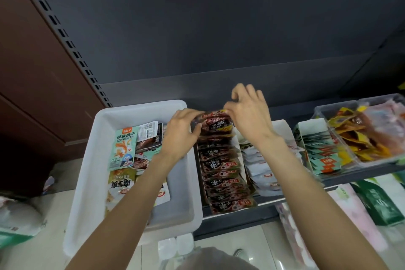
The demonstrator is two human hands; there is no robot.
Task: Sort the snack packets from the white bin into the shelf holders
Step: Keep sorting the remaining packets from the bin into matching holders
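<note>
The dark red packet (215,124) lay crosswise between both hands at the back of its holder (237,149), directly above the matching row. The left hand (182,131) clamped its left end; the right hand (247,114) pinched its upper right corner. Its print was unreadable. In the white bin (87,177), a teal packet (123,148) read "摸鱼搭子".
</note>
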